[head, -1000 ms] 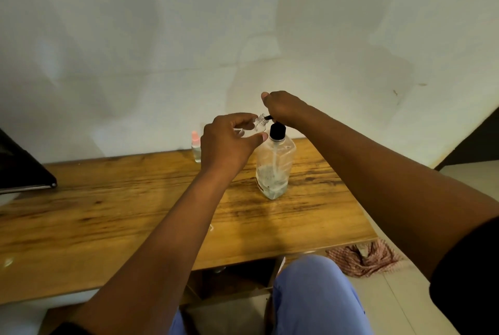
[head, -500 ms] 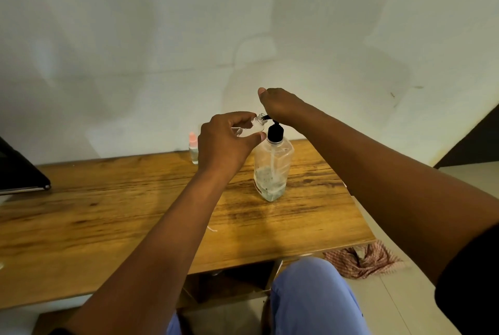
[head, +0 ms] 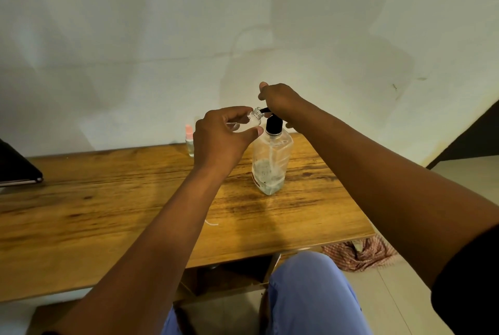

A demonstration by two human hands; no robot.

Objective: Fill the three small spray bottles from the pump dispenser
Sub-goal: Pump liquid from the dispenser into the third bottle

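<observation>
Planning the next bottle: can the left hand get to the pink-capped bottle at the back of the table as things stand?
Probably, but not yet: the left hand holds the small open bottle at the pump spout. The pink-capped bottle stands just beyond it near the wall, with nothing between them.

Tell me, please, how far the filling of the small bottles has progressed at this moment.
Possibly done: one small bottle with a pink cap stands capped near the wall on the table; its fill level is unclear. In hand: the left hand holds an open small bottle at the nozzle of the pump dispenser, while the right hand rests on the pump head. Left: finishing this bottle, and a third, not in view.
</observation>
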